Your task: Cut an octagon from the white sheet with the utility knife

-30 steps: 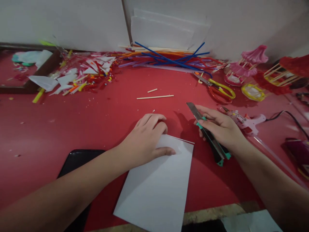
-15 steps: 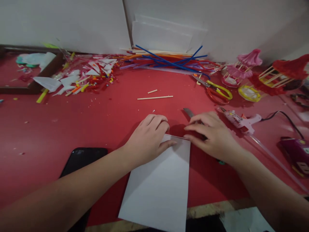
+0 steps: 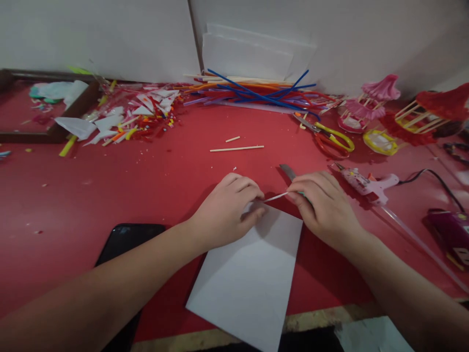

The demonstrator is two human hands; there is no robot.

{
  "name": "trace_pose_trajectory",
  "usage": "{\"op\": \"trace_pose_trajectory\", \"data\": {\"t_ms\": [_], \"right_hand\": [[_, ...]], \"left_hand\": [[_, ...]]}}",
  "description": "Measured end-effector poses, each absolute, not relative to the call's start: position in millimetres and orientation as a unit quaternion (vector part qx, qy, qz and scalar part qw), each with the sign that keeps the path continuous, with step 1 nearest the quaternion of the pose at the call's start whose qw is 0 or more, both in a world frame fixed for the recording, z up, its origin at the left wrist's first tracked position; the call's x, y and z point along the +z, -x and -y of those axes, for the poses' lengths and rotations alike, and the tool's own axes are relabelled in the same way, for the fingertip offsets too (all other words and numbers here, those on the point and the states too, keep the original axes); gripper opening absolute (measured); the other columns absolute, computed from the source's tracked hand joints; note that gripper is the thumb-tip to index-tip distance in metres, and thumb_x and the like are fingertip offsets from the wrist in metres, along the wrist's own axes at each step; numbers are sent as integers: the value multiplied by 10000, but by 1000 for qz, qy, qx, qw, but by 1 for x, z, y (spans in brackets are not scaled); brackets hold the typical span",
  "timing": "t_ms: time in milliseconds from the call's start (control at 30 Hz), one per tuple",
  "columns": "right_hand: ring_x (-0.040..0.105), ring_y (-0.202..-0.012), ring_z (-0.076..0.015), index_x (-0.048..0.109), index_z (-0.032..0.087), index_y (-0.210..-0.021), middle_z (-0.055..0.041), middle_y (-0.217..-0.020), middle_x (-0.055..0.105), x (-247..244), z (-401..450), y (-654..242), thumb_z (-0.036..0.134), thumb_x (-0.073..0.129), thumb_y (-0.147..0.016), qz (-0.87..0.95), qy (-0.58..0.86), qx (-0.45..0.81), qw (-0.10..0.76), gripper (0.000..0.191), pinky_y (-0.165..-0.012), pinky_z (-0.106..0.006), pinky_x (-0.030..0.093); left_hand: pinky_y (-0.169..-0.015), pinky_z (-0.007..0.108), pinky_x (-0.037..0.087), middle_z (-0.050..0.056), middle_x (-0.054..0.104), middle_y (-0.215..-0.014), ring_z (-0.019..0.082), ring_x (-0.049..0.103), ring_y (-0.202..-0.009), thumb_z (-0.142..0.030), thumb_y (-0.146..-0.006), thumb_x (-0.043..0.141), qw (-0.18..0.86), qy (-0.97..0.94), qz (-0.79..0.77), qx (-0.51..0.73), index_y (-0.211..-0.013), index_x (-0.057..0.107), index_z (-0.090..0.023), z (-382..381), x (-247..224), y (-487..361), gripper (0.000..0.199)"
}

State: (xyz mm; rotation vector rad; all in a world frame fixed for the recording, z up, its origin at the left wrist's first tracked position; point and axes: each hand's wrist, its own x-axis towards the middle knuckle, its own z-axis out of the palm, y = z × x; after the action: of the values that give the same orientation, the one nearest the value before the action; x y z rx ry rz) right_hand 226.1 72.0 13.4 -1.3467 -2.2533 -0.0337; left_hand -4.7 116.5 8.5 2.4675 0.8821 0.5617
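A thin white strip (image 3: 275,197) stretches between my two hands over the far edge of a white sheet of paper (image 3: 249,283). My left hand (image 3: 230,210) is closed at the strip's left end, thumb and fingers over the sheet's upper left corner. My right hand (image 3: 322,203) pinches the other end, to the right of the sheet. A cutter knife's grey blade (image 3: 287,171) sticks out beyond my right fingers, and a bit of green shows beneath them. The rest of the knife is hidden under that hand. The sheet lies at a slant, its near end past the table edge.
Ahead lie two wooden sticks (image 3: 236,148). Scissors (image 3: 330,134), a pink glue gun (image 3: 370,186) and small pink and red models (image 3: 427,115) stand to the right. A phone (image 3: 124,239) lies under my left forearm. Pipe cleaners (image 3: 252,93) and paper scraps (image 3: 106,122) line the back.
My right fingers have closed and now pinch the white strip, which shows stretched between my hands. The sheet has turned slightly, its far right corner shifting right.
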Motion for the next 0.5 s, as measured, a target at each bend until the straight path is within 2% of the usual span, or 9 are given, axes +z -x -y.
{"op": "trace_pose_trajectory", "data": {"t_ms": [67, 167, 267, 400, 500], "right_hand": [[607, -851, -227, 609, 220, -931, -67, -883, 681, 15, -71, -226, 213, 474, -986, 816, 505, -15, 281, 146, -794, -386, 447], [635, -801, -211, 606, 240, -936, -45, -832, 685, 16, -68, -226, 224, 465, -992, 799, 525, -15, 293, 152, -754, -357, 472], [663, -819, -210, 619, 245, -989, -53, -898, 712, 15, -67, -227, 252, 480, -987, 781, 550, 1, 296, 139, -731, -344, 493], [678, -885, -206, 634, 242, -1127, -64, -994, 725, 13, -67, -229, 253, 505, -979, 791, 531, 70, 296, 196, -772, -347, 513], [676, -851, -188, 669, 235, -1075, -54, -941, 723, 14, -69, -229, 230, 517, -976, 803, 495, 100, 315, 180, -756, -333, 517]], "left_hand": [[-898, 388, 450, 40, 688, -959, 209, 590, -926, -263, -935, 541, 242, -887, -329, 214, -969, 643, -200, -117, 10, 5, 124], [-870, 376, 462, 31, 703, -940, 201, 608, -893, -260, -920, 546, 262, -876, -336, 226, -966, 648, -206, -118, 11, 6, 124], [-817, 329, 483, 14, 709, -928, 178, 633, -857, -267, -921, 550, 287, -864, -340, 238, -954, 646, -214, -119, 12, 6, 114], [-737, 262, 494, 9, 712, -939, 149, 659, -839, -286, -934, 548, 321, -847, -342, 249, -952, 643, -213, -119, 13, 7, 121], [-751, 259, 491, 13, 710, -951, 147, 661, -862, -282, -932, 561, 335, -843, -338, 251, -967, 661, -207, -119, 13, 7, 130]]}}
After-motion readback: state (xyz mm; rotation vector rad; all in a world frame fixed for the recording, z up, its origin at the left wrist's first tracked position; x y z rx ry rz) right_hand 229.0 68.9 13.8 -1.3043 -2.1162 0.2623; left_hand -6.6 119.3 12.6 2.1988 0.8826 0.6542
